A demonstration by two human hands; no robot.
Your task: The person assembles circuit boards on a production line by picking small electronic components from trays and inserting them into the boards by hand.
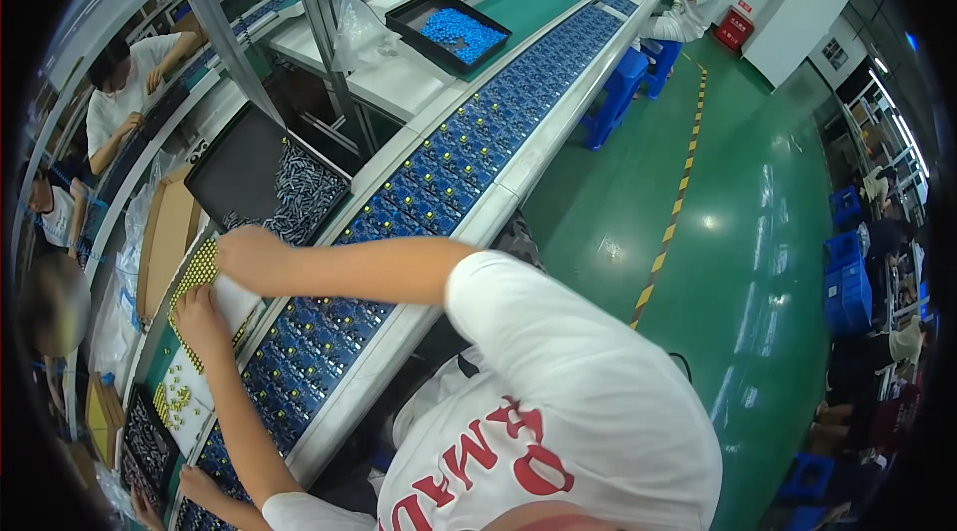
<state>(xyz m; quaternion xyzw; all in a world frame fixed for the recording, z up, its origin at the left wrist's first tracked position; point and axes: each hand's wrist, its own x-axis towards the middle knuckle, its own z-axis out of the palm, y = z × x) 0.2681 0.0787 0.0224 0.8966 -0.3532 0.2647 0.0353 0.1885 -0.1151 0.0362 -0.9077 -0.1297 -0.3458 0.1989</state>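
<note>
My left hand (202, 320) rests over dense rows of small yellow square components (195, 267), fingers bent down and close together. Whatever lies between those fingertips is hidden. Farther along the same rows is my right hand (255, 260), smeared by motion, its arm stretched across the line and its fingers hidden. A white sheet (237, 300) shows under the hands. Loose yellow components (177, 399) lie scattered on white nearer the lower left. Blue circuit boards (324, 332) run along the line beside my left forearm, and farther up many carry a yellow part.
Beyond my right hand a black tray (224, 172) holds dark cylindrical parts (304, 192). Another black tray (404, 17) contains blue parts (459, 32). A co-worker's hand (199, 484) reaches in at lower left; other people sit along the line. Blue stools (618, 92) stand beside it.
</note>
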